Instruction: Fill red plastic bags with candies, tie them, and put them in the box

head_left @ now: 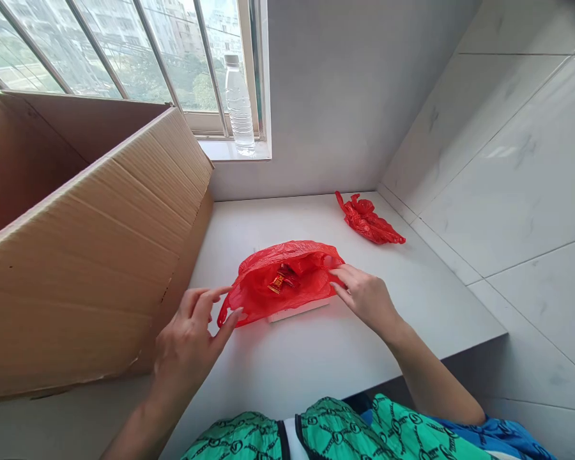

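Note:
A red plastic bag lies on the white tabletop with its mouth spread wide. Inside it are a few small red wrapped candies with gold lettering. My left hand holds the bag's left end by the handle, between thumb and forefinger. At the right end of the mouth, the fingers and thumb of my right hand grip the rim. Under the bag, the edge of a flat white object shows; the rest of it is hidden.
A large open cardboard box stands close on the left. Another crumpled red plastic bag lies at the back right of the white table. On the windowsill is a clear water bottle. A tiled wall rises on the right.

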The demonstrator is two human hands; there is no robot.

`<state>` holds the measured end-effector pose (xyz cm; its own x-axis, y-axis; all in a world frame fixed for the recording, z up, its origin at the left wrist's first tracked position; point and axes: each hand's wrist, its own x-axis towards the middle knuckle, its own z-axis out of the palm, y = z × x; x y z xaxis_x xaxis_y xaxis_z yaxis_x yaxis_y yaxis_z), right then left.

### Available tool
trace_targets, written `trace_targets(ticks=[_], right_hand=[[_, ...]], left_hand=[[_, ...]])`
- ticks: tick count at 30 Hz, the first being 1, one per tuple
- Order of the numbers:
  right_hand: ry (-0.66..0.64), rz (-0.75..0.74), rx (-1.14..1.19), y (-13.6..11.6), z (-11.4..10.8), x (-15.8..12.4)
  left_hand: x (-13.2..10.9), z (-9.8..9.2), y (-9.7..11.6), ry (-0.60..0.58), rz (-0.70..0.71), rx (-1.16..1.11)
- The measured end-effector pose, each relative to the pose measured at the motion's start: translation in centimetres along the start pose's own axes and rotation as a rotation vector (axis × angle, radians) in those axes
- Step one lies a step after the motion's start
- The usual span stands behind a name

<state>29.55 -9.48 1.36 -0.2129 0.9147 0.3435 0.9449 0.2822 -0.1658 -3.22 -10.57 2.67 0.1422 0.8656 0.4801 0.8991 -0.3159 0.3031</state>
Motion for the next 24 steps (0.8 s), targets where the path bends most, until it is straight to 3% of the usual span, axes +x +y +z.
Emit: trace_targets(ticks=[3,6,10,12,14,17,19,22,24], right_hand=[[-0.073,0.046,-0.154,-0.6,1.3,-0.1],[-0.169,0.115,-0.233,-1.3,1.6,0.1],[-0.151,0.106,-0.022,-1.4,-0.6,1.1],[-0.056,0.088,0.222,-1.0,-2.6,2.5],[0.125,0.081,0.456,-0.5,-4.7,4.6],[0.443,0.057,0.663,0.2,-7.2,8.6],[0.570,0.017,0.770,0.4,-8.3,10.9],[0.590,-0.046,0.916,0.4,-8.9,12.7],[0.531,-0.055,1.005,0.2,-8.6,13.1]], left_hand=[[-0.6,0.3,-0.8,-0.117,-0.144,0.008],[-0.8,0.5,-1.4,-0.274,-0.185,-0.047],[-0.2,-0.5,-1.1,-0.305,-0.196,-0.345],[1.0,-1.3,-0.1,-0.252,-0.227,-0.622],[3.3,-2.0,1.5,-0.137,-0.255,-0.879],[8.0,-2.8,3.9,0.173,-0.179,-1.093],[11.2,-3.2,4.9,0.351,-0.086,-1.083],[14.6,-3.3,5.0,0.507,-0.044,-0.966],[15.6,-3.2,4.5,0.510,-0.068,-0.970]])
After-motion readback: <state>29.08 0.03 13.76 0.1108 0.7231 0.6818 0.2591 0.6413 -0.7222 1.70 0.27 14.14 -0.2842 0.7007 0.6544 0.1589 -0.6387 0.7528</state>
